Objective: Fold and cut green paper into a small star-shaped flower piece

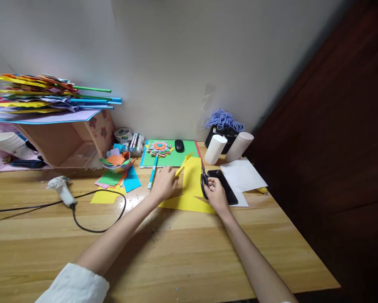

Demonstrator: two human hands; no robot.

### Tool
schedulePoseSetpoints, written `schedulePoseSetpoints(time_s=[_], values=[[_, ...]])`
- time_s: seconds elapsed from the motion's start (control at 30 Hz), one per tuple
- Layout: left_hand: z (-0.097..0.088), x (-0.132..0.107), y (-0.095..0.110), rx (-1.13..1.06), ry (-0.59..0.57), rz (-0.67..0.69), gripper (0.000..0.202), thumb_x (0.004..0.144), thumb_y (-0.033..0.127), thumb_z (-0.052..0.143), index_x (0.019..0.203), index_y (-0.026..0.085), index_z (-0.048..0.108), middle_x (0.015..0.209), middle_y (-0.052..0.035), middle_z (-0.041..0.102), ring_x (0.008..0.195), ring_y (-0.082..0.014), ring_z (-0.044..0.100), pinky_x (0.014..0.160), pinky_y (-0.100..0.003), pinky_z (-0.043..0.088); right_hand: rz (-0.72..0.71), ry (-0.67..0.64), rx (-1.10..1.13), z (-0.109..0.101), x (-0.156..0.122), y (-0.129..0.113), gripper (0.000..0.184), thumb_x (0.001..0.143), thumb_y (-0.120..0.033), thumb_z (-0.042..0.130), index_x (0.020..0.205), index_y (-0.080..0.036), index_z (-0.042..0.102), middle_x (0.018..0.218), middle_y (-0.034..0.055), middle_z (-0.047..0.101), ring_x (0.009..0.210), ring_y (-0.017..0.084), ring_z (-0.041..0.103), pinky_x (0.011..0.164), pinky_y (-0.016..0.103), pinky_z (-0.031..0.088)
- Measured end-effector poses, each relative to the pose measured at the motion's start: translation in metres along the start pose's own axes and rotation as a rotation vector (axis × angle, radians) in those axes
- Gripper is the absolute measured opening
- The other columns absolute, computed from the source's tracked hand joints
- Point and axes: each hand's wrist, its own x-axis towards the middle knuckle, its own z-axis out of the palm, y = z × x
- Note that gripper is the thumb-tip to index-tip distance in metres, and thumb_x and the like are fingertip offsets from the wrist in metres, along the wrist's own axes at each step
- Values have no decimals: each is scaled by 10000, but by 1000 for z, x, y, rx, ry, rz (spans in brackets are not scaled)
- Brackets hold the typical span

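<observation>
Both our hands meet at the yellow paper (191,187) lying mid-counter (182,252). Our left hand (165,183) has its fingers pinched on a yellow strip (183,165). Our right hand (216,194) grips scissors (203,179) at the paper's right edge, just beside a phone (227,190). Bare wood lies open toward the near edge.

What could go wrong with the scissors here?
The scissors in the right hand sit close to the left hand holding the yellow strip, so a finger might get nicked. The cord of the glue gun loops beside the left arm; a snag could drag it.
</observation>
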Motion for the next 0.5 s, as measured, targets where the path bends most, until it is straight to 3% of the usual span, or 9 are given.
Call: schedulePoseSetpoints(time_s=[0.1, 0.13, 0.2, 0.33, 0.4, 0.5], values=[[8, -29, 15, -231, -39, 315, 145, 817, 312, 497, 852, 191, 569, 1162, -86, 476, 1060, -224, 461, 892, -343, 358, 2, 36, 50, -7, 5, 1, 318, 717, -397, 503, 935, -175, 437, 841, 66, 568, 692, 161, 596, 602, 272, 481], [16, -37, 18, -282, -75, 333, 119, 791, 292, 532, 796, 181, 574, 1176, -98, 466, 1083, -243, 443, 898, -362, 358, 3, 40, 58, -9, 6, 1, 325, 720, -407, 499, 940, -177, 433, 847, 64, 563, 692, 159, 596, 603, 270, 481], [35, -49, 23, -326, -101, 279, 123, 754, 284, 583, 773, 163, 576, 1174, -124, 461, 1092, -279, 425, 897, -398, 359, 7, 30, 61, -11, 7, 3, 339, 705, -415, 524, 935, -180, 441, 827, 50, 559, 654, 149, 581, 591, 268, 475], [57, -56, 26, -386, -125, 223, 150, 780, 218, 521, 912, 158, 556, 1108, -112, 504, 936, -231, 512, 767, -326, 429, -10, -37, -151, -4, 3, 8, 325, 673, -383, 572, 905, -176, 481, 749, 24, 561, 567, 132, 514, 590, 284, 454], [53, -59, 23, -416, -138, 207, 209, 787, 158, 461, 983, 161, 532, 1012, -92, 562, 862, -216, 541, 724, -309, 436, -45, -54, -327, 5, 0, 12, 311, 682, -358, 556, 920, -169, 490, 730, 27, 557, 603, 156, 517, 628, 309, 451], [32, -70, 10, -522, -95, 136, 428, 771, 94, 411, 1193, 166, 422, 980, -83, 604, 848, -208, 564, 721, -293, 439, -135, -66, -533, 17, -1, 20, 291, 704, -308, 510, 951, -154, 498, 756, 59, 554, 726, 218, 537, 696, 358, 447]])
